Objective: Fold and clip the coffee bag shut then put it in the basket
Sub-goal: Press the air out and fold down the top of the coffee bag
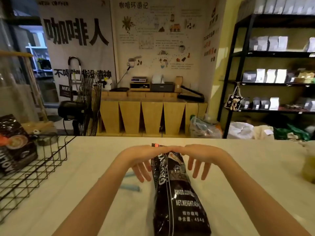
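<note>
1 coffee bag [179, 193], 2 hands [141, 159], 1 basket [42, 160]

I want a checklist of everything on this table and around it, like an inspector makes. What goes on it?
Surface: pale table, mostly bare.
Job's things: black coffee bag lying in the middle, top end pointing away; blue clip on the table left of it, not on the bag; wire basket at left, already holding another dark bag.
Clutter: a blurred yellowish thing at the right edge.
Hands: left hand and right hand pinch the bag's top, other fingers spread.
Cables: nothing seen on the table.
Surroundings: floor fan, wooden counter, shelves of bags.
</note>
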`<action>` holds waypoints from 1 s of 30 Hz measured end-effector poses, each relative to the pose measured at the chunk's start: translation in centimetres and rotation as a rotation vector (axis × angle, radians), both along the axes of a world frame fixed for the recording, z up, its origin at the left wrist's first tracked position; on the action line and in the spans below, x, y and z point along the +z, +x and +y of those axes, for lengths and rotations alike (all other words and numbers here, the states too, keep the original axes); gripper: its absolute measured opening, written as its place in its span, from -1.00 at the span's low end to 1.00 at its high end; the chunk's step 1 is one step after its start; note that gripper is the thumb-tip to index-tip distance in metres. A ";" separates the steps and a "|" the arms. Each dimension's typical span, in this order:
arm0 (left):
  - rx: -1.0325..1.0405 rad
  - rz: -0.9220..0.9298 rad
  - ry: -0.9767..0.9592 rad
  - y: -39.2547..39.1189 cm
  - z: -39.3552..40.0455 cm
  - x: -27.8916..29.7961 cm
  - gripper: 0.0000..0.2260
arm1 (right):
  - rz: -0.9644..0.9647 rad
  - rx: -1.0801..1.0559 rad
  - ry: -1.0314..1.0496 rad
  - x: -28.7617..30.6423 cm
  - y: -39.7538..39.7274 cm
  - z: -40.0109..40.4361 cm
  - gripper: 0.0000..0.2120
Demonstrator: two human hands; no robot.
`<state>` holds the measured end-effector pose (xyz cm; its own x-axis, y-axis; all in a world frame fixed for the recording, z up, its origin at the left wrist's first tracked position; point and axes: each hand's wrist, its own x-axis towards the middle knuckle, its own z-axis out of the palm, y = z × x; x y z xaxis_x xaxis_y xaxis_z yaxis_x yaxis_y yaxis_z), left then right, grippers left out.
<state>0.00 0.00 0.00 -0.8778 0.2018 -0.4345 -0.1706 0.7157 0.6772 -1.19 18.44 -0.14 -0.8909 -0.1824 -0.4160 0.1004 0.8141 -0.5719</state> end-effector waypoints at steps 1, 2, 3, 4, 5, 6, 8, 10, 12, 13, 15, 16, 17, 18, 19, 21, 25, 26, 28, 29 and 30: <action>0.013 -0.024 -0.012 0.2 0.1 -0.6 -0.20 | -0.034 -0.011 0.021 -0.5 0.2 -0.1 -0.16; 0.022 -0.037 -0.011 0.4 0.3 -1.1 -0.19 | -0.059 -0.028 0.026 -0.9 0.4 -0.3 -0.15; 0.017 -0.048 -0.015 0.5 0.4 -1.9 -0.19 | -0.069 -0.039 0.028 -1.8 0.5 -0.3 -0.14; 0.027 -0.056 0.000 0.4 0.4 -2.7 -0.20 | -0.067 -0.071 0.013 -2.5 0.6 -0.2 -0.13; 0.023 -0.059 0.016 0.4 0.5 -3.3 -0.23 | -0.065 -0.095 -0.007 -3.2 0.6 -0.2 -0.12; 0.020 -0.065 0.035 0.6 0.7 -3.7 -0.26 | -0.065 -0.112 -0.028 -3.7 0.7 -0.2 -0.12; 0.016 -0.056 0.065 0.6 1.1 -4.4 -0.30 | -0.060 -0.121 -0.062 -4.4 0.8 -0.1 -0.12; 0.017 -0.052 0.085 0.7 1.3 -5.1 -0.32 | -0.034 -0.138 -0.113 -5.0 0.8 0.0 -0.13; 0.030 -0.037 0.109 0.8 1.6 -5.5 -0.33 | -0.001 -0.147 -0.150 -5.3 0.9 0.0 -0.12; 0.035 -0.036 0.120 0.8 1.6 -5.6 -0.34 | 0.007 -0.154 -0.165 -5.4 0.9 0.1 -0.12; 0.030 -0.032 0.154 0.7 1.4 -5.6 -0.34 | 0.010 -0.158 -0.178 -5.5 0.8 0.4 -0.13; 0.029 -0.023 0.183 0.7 1.3 -5.5 -0.34 | -0.002 -0.150 -0.184 -5.4 0.8 0.5 -0.14; 0.032 -0.014 0.225 0.6 1.2 -5.5 -0.33 | -0.019 -0.136 -0.194 -5.4 0.7 0.7 -0.15; 0.041 0.000 0.266 0.6 1.1 -5.4 -0.31 | -0.030 -0.123 -0.207 -5.3 0.7 0.8 -0.16; 0.051 0.021 0.310 0.5 1.0 -5.4 -0.28 | -0.034 -0.114 -0.229 -5.2 0.7 0.9 -0.17; 0.073 0.094 0.388 0.6 1.1 -5.2 -0.23 | 0.013 -0.124 -0.307 -5.0 0.8 0.7 -0.27; 0.105 0.328 0.483 0.7 0.9 -4.4 -0.13 | 0.311 -0.218 -0.498 -4.0 1.1 0.2 -0.35; 0.101 0.383 0.500 0.7 0.8 -4.3 -0.08 | 0.390 -0.219 -0.555 -3.6 1.4 0.1 -0.42; 0.083 0.466 0.537 0.7 0.7 -4.0 -0.06 | 0.525 -0.201 -0.627 -2.8 1.9 0.0 -0.46; 0.074 0.499 0.563 0.7 0.6 -3.8 -0.09 | 0.584 -0.195 -0.637 -2.5 2.2 0.0 -0.40; 0.065 0.534 0.595 0.7 0.6 -3.6 -0.14 | 0.638 -0.188 -0.632 -2.3 2.4 0.1 -0.34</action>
